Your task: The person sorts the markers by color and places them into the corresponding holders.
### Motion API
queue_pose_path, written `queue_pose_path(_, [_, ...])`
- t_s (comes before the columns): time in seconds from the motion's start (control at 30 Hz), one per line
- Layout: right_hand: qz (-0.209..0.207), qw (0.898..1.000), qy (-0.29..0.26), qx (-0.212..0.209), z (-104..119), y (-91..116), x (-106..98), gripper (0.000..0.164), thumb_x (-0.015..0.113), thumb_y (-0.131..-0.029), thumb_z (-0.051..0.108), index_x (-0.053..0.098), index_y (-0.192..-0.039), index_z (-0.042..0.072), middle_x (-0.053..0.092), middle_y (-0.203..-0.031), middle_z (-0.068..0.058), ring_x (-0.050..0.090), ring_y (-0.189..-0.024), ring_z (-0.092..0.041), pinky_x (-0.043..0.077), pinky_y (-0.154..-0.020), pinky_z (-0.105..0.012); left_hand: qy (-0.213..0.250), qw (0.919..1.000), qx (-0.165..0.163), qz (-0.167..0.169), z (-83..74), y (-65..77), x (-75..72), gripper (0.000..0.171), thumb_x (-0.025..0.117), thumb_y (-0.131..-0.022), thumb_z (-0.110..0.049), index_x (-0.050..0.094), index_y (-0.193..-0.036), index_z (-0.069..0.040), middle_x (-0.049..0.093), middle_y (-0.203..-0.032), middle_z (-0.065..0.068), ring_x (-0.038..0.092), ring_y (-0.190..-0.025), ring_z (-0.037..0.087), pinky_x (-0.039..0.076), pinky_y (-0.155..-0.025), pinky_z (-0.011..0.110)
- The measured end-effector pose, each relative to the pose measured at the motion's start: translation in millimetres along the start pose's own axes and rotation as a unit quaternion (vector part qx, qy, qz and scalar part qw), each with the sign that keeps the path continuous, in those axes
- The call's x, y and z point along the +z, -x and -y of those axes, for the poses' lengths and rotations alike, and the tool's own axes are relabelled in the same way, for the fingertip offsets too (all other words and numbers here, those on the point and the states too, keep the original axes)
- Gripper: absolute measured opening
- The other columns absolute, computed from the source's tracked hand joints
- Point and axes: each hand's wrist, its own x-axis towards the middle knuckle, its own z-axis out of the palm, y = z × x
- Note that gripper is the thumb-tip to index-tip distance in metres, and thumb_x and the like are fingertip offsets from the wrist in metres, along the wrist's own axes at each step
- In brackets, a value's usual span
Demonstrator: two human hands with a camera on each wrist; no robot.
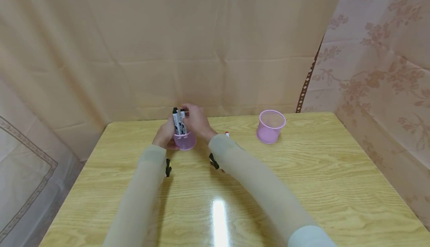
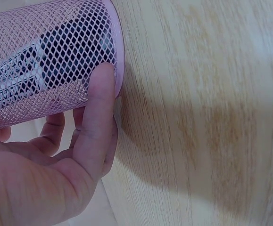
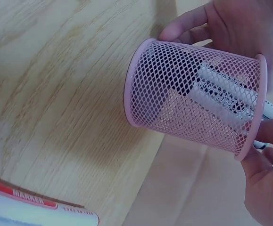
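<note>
The mesh cup (image 1: 186,143) stands between the person's eleven and twelve o'clock, markers (image 1: 177,124) inside. The left hand (image 1: 164,134) curls round its wall; the right hand (image 1: 199,122) seems to pinch a marker (image 1: 183,115) up top. I'd guess the cup's light, stiff, best held low.

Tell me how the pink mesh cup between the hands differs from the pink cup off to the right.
The left cup holds black-and-white markers, while none show in the right cup. The left hand grips the left cup, while no hand touches the right cup. Both are pink, with round rims.
</note>
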Motion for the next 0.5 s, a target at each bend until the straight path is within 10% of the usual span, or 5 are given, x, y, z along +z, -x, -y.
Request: queue_pose_path(0.5, [0.054, 0.998, 0.039, -0.02, -14.7, 8.2, -21.8, 0.036, 0.064, -0.101, 0.015, 0.062, -0.133, -0.002, 0.068, -0.127, -0.016, 0.065, -0.114, -0.027, 0.053, -0.097, -0.033, -0.004, 1.0, 0.001, 0.001, -2.0, 1.9, 0.2, 0.094, 0.013, -0.095, -0.079, 0.058, -0.126, -0.003, 0.064, -0.112, 0.024, 0.069, -0.083, 0.032, 0.061, -0.072, 0.044])
